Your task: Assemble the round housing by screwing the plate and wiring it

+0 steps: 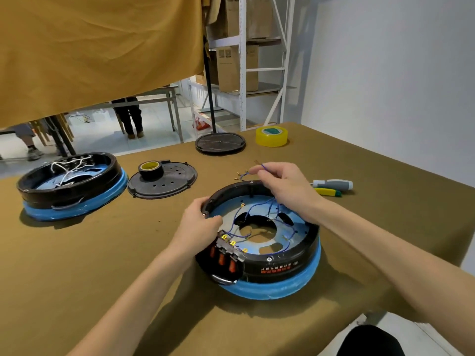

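Head view: my right hand (pixel 282 186) pinches a blue wire (pixel 264 166) above the housing (pixel 280 268) on the table (pixel 128 253); my left hand (pixel 199 222) grips its rim. Risk: tugging could pull a wire off the switch block (pixel 226 253), or snag the loose ends.

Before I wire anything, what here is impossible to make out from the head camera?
- Head view: printed label on the round housing, too small and blurred.
- Which wire end the right hand pinches: fingers cover it.
- Screw under the left hand: hidden by fingers.
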Demonstrator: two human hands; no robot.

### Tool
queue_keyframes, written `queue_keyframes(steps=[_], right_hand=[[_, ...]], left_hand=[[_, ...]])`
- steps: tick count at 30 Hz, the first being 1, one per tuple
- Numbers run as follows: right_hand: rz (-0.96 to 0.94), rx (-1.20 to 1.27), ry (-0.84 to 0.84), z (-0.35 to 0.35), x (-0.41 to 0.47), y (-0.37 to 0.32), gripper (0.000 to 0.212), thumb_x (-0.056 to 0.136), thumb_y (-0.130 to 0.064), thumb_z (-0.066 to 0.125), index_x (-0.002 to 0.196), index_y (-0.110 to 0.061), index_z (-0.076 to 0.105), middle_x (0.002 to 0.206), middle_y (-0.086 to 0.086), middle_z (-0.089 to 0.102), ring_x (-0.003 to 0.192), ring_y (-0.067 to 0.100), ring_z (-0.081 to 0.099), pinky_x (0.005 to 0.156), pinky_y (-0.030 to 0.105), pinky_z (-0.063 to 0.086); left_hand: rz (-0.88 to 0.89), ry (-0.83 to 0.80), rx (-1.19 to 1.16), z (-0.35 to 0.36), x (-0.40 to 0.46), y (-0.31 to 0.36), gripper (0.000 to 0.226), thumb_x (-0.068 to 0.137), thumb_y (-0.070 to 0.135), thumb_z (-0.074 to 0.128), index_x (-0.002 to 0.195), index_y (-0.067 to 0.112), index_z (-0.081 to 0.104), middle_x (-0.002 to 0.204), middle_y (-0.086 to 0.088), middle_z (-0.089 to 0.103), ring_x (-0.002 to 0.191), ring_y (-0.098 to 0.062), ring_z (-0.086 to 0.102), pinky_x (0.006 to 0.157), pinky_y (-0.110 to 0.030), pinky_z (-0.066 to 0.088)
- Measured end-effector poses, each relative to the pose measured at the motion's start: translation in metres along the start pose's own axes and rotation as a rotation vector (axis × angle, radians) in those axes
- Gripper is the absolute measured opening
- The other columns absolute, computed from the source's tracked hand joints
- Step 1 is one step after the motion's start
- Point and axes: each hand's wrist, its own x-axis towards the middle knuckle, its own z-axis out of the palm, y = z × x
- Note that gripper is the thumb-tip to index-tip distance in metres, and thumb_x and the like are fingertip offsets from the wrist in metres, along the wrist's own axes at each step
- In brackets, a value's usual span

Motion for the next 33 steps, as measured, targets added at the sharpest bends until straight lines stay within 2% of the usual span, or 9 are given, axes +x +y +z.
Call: queue_keyframes(steps=[5,7,10,14,18,23,26,29,33], right_hand=[[-0.03,-0.027,-0.287,-0.001,-0.013,-0.011,0.032,0.111,-0.03,0.042,0.115,-0.019,0.072,0.063,-0.008,0.044,0.05,0.004,0.039,0.045,0.016,0.032],[-0.062,-0.066,-0.341,-0.003,-0.017,-0.014,0.031,0.111,-0.026,0.042,0.116,-0.018,0.071,0.065,-0.002,0.04,0.052,0.009,0.036,0.047,0.018,0.03],[-0.03,-0.043,-0.37,-0.003,-0.02,-0.019,0.031,0.111,-0.036,0.038,0.114,-0.021,0.065,0.059,-0.017,0.048,0.05,-0.002,0.047,0.048,0.009,0.038],[-0.23,-0.161,-0.245,-0.006,-0.011,-0.023,0.028,0.111,-0.024,0.039,0.106,-0.012,0.064,0.064,-0.025,0.053,0.06,-0.001,0.048,0.058,0.012,0.037],[-0.34,-0.431,-0.421,0.005,-0.012,-0.022,0.022,0.107,-0.026,0.054,0.106,-0.021,0.075,0.075,-0.011,0.065,0.065,0.008,0.054,0.059,0.019,0.038],[-0.246,-0.504,-0.464,0.017,-0.019,-0.014,0.018,0.105,-0.029,0.056,0.109,-0.025,0.073,0.084,-0.012,0.07,0.072,0.001,0.061,0.065,0.014,0.045],[0.034,-0.181,-0.494,0.02,-0.01,-0.019,0.018,0.105,-0.024,0.056,0.105,-0.016,0.073,0.065,-0.004,0.062,0.045,0.006,0.049,0.045,0.019,0.04],[0.256,0.032,-0.532,0.021,-0.002,-0.024,0.02,0.106,-0.022,0.056,0.103,-0.011,0.072,0.063,0.001,0.053,0.043,0.009,0.035,0.039,0.019,0.028],[0.325,0.082,-0.593,0.036,-0.007,-0.02,0.018,0.105,-0.019,0.057,0.104,-0.006,0.069,0.059,0.001,0.057,0.041,0.009,0.045,0.037,0.019,0.036]], left_hand=[[0.033,-0.243,0.019,-0.02,0.028,0.01,0.041,0.098,0.011,0.063,0.129,0.037,0.064,0.111,0.001,0.073,0.099,-0.023,0.072,0.085,-0.035,0.058],[0.067,-0.194,-0.046,-0.018,0.034,0.011,0.033,0.097,0.013,0.068,0.124,0.031,0.07,0.112,0.0,0.075,0.099,-0.019,0.073,0.085,-0.031,0.06],[0.071,-0.061,-0.131,-0.015,0.031,0.004,0.022,0.092,0.025,0.075,0.114,0.027,0.074,0.106,0.002,0.075,0.099,-0.013,0.071,0.082,-0.027,0.055],[0.045,-0.053,-0.186,-0.018,0.021,-0.013,0.027,0.096,0.024,0.07,0.122,0.029,0.071,0.108,0.007,0.075,0.1,-0.01,0.07,0.087,-0.03,0.056],[0.1,-0.139,-0.232,-0.021,0.032,-0.013,0.025,0.097,0.021,0.069,0.12,0.027,0.075,0.103,0.008,0.079,0.095,-0.006,0.074,0.078,-0.019,0.059],[-0.01,-0.282,-0.425,-0.017,0.047,-0.012,0.024,0.095,0.021,0.069,0.116,0.025,0.077,0.108,-0.004,0.079,0.098,-0.022,0.076,0.075,-0.027,0.06],[-0.004,-0.283,-0.466,-0.015,0.05,-0.016,0.023,0.093,0.02,0.071,0.115,0.024,0.078,0.106,-0.007,0.079,0.096,-0.024,0.077,0.07,-0.025,0.06],[-0.013,-0.28,-0.498,-0.014,0.051,-0.016,0.022,0.093,0.018,0.071,0.114,0.022,0.079,0.103,-0.007,0.08,0.09,-0.022,0.078,0.064,-0.021,0.059],[-0.005,-0.271,-0.482,-0.014,0.05,-0.014,0.023,0.094,0.017,0.07,0.115,0.021,0.077,0.102,-0.006,0.08,0.089,-0.02,0.077,0.065,-0.022,0.059]])
